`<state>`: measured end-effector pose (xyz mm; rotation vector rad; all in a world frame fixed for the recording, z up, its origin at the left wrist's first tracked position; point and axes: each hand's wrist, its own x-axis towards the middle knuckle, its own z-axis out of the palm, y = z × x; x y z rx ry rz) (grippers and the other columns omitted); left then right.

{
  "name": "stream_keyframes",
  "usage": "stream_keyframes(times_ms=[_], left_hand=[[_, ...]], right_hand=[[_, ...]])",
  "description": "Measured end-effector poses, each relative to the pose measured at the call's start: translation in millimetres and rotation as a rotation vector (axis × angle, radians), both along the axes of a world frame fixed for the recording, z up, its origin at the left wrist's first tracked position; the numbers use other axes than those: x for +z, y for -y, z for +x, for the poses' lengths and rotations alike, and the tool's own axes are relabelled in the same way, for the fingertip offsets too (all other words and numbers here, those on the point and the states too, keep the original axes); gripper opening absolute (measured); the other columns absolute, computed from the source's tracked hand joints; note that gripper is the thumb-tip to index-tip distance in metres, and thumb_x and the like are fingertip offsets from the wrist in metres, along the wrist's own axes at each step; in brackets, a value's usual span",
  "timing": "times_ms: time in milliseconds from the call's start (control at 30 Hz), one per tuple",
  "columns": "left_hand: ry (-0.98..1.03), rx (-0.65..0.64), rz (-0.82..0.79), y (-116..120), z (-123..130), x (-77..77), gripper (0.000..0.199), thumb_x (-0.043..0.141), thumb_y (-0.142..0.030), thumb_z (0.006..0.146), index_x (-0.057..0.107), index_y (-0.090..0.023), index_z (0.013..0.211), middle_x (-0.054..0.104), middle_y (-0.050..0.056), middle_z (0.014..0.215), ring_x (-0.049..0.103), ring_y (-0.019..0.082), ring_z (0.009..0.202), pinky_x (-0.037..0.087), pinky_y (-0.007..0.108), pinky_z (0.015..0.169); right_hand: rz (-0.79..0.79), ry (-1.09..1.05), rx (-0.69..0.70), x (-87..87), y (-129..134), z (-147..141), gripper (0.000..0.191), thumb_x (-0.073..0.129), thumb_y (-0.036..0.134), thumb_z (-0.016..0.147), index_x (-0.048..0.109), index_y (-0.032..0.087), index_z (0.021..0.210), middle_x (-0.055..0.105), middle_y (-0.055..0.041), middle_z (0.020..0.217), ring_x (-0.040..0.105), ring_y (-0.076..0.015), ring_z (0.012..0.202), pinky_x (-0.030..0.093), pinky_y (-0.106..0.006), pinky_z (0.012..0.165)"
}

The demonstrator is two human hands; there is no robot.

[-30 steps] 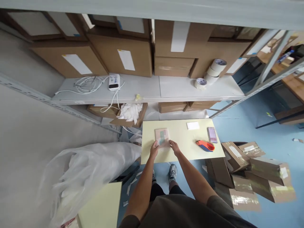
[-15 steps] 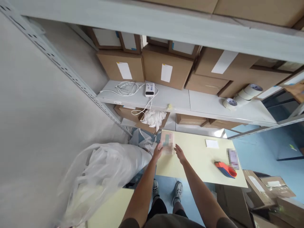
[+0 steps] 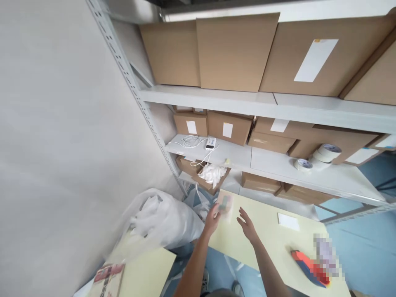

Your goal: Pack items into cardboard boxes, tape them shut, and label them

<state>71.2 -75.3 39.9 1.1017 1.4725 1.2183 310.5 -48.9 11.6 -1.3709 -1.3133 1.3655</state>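
My left hand (image 3: 212, 219) is at the near left edge of a flat, pinkish packet with a green patch (image 3: 225, 202), its fingers and thumb closed on that edge. The packet is blurred and looks wrapped in clear film; it is at the far left end of the pale yellow tabletop (image 3: 256, 239). To the right, my right hand (image 3: 247, 226) is apart from the packet, over the tabletop. Its fingers are spread and hold nothing.
A white card (image 3: 288, 221) and a red-and-blue tool (image 3: 309, 267) lie on the right of the table, beside a pixelated patch. A big plastic bag (image 3: 167, 220) bulges at left. Shelving (image 3: 229, 156) with cardboard boxes, tape rolls (image 3: 327, 153) and a power strip (image 3: 210, 143) stands ahead.
The view has tilted upward, showing more upper shelf. My right hand has moved farther from the packet, with its fingers more spread. My left hand stays at the packet's left edge.
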Motion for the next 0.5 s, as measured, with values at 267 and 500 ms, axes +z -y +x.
stream_keyframes(times_ms=[267,500], left_hand=[[-0.104,0.253,-0.086,101,8,20.3,0.059,0.066,-0.06,0.086,0.067,-0.03,0.137,0.057,0.011,0.155,0.048,0.034,0.149,0.049,0.05,0.115],[-0.197,0.482,-0.162,218,-12,41.7,0.06,0.067,-0.058,0.085,0.067,-0.029,0.137,0.063,0.009,0.149,0.054,0.031,0.143,0.048,0.049,0.116]], right_hand=[[0.041,-0.036,0.174,7.5,32,18,0.072,0.068,0.062,0.085,0.059,0.035,0.151,0.057,-0.0097,0.156,0.057,-0.0381,0.141,0.058,-0.052,0.104],[0.011,-0.085,0.356,5.1,65,-28,0.07,0.068,0.062,0.081,0.064,0.035,0.145,0.062,-0.0089,0.151,0.058,-0.037,0.139,0.056,-0.052,0.106]])
